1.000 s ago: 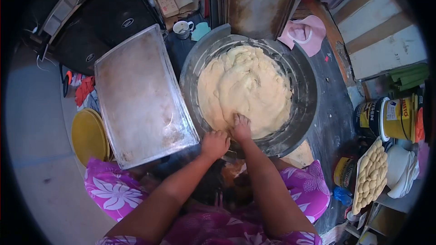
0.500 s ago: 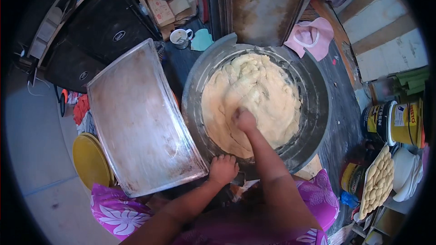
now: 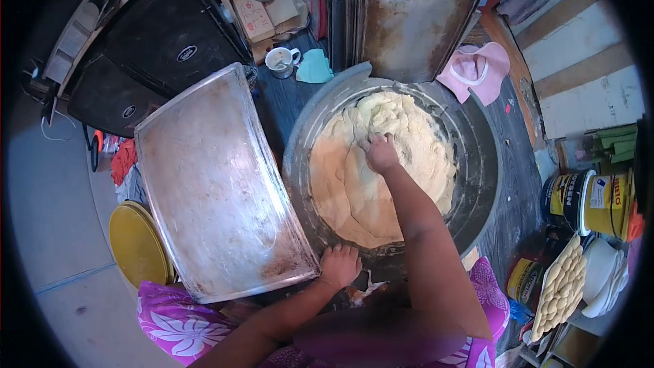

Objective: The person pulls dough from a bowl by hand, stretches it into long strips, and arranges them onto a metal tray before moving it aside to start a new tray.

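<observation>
A wide dark basin (image 3: 482, 177) holds a large mass of pale yellow dough (image 3: 422, 143), folded and lumpy at the far side and smoother near me. My right hand (image 3: 381, 154) is on the middle of the dough, its fingers apart and bent into the surface. My left hand (image 3: 340, 265) lies on the basin's near rim, beside the corner of a metal baking tray (image 3: 214, 184), with its fingers spread a little and nothing held. The tray leans at the basin's left side.
Behind the basin stand several upright trays (image 3: 415, 24), with a pink hat (image 3: 473, 71) to their right. A mug (image 3: 281, 61) and green cloth (image 3: 314, 67) lie at back left. Buckets (image 3: 606, 197) and an egg tray (image 3: 560, 289) are at right.
My right hand has moved away from me over the dough, and its closed fingers have opened. My left hand stays at the near rim. The view has shifted slightly.
</observation>
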Available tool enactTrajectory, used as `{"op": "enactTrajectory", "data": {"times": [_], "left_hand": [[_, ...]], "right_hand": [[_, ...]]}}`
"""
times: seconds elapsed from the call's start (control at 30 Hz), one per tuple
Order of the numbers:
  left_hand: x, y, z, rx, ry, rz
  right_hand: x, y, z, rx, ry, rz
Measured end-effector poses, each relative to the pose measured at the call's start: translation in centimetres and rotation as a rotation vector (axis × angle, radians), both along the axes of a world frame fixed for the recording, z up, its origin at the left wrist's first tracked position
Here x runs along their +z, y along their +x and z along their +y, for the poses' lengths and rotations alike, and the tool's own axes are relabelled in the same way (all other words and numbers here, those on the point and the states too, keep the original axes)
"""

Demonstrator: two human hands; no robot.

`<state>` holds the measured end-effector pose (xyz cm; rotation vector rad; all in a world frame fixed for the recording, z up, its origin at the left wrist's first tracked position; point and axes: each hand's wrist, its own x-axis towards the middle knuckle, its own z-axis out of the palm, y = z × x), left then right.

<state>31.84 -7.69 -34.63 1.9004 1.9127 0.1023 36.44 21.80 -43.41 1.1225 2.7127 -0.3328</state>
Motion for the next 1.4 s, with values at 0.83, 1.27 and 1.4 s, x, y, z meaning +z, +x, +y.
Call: {"op": "enactTrajectory", "data": {"times": [0.83,1.27,1.4], "left_hand": [[0.1,0.3,-0.2,0.012,-0.098,0.067],[0.1,0.1,-0.7,-0.018,-0.009,0.082],[0.0,0.0,-0.5,-0.014,-0.033,0.084]], "right_hand": [[2.7,9.8,-0.1,-0.736,-0.163,0.576],[-4.2,5.1,5.9,-1.542,-1.159,1.618],[2.7,9.8,5.8,-1.392,-1.386,1.965]]}}
